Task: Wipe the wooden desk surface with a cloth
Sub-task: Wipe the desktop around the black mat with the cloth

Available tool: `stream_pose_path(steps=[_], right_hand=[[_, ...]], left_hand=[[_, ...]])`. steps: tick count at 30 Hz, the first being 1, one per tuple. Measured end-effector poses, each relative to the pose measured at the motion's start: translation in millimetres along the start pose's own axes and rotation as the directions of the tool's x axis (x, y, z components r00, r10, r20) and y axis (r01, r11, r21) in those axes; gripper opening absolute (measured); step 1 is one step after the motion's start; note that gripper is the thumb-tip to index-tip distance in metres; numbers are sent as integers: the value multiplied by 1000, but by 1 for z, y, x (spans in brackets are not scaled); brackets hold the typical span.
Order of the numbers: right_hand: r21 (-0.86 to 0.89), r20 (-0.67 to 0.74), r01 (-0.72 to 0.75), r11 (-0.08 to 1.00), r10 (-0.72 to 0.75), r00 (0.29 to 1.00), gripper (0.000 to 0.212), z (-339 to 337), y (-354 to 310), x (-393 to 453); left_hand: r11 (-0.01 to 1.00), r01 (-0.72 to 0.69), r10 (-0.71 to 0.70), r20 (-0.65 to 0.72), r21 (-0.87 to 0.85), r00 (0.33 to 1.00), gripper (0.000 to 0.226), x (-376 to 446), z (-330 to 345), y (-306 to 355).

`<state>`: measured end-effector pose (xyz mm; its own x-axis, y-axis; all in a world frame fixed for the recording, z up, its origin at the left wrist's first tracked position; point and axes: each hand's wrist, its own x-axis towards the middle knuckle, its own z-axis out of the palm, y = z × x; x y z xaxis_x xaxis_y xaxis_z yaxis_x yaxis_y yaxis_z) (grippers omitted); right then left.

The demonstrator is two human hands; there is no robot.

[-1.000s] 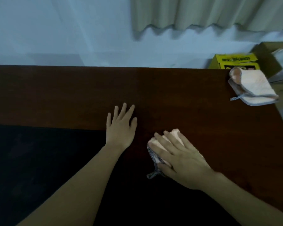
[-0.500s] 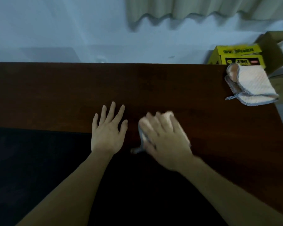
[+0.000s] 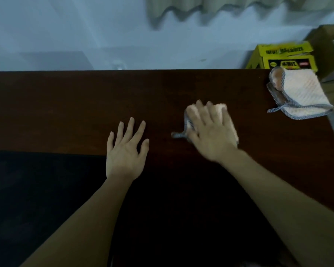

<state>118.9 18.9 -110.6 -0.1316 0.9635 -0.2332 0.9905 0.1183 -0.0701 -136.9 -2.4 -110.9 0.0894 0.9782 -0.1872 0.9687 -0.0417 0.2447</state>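
Cloth (image 3: 228, 120) lies flat on the wooden desk (image 3: 66, 105) under my right hand (image 3: 210, 132), which presses it down with straight, spread fingers; the picture is blurred there, so I see only the pale edge past my fingertips and a grey-trimmed loop poking out on the thumb side. My left hand (image 3: 125, 151) rests palm-down on the desk, just beside the right one, fingers relaxed and apart, holding nothing. Farther out beyond my right hand, near the desk's far corner, a second folded cloth (image 3: 301, 95) with checked edging sits well apart from both hands. Behind that, off the desk, I see a yellow box (image 3: 285, 58).
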Motion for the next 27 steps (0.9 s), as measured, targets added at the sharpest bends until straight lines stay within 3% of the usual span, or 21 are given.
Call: stream_pose_path(steps=[4, 8, 10, 13, 16, 27], right_hand=[[36, 35, 254, 967, -255, 966, 67, 17, -43, -79], [17, 98, 469, 883, -468, 878, 64, 19, -24, -100], [-12, 63, 438, 899, -436, 898, 63, 10, -2, -69], [-13, 0, 140, 990, -140, 990, 65, -3, 24, -14], [32, 8, -41, 999, 41, 999, 65, -1, 16, 10], [23, 39, 132, 991, -132, 990, 67, 10, -4, -46]], left_hand=[[1000, 3, -3, 1, 18, 1000, 56, -1, 3, 0], [999, -29, 29, -21, 16, 999, 57, -2, 4, -1], [1000, -24, 24, 3, 13, 1000, 57, 0, 3, -1], [1000, -21, 21, 10, 16, 1000, 57, 0, 3, -2], [999, -33, 34, -16, 15, 999, 57, 0, 6, -3], [999, -34, 35, -43, 17, 998, 58, -2, 8, -1]])
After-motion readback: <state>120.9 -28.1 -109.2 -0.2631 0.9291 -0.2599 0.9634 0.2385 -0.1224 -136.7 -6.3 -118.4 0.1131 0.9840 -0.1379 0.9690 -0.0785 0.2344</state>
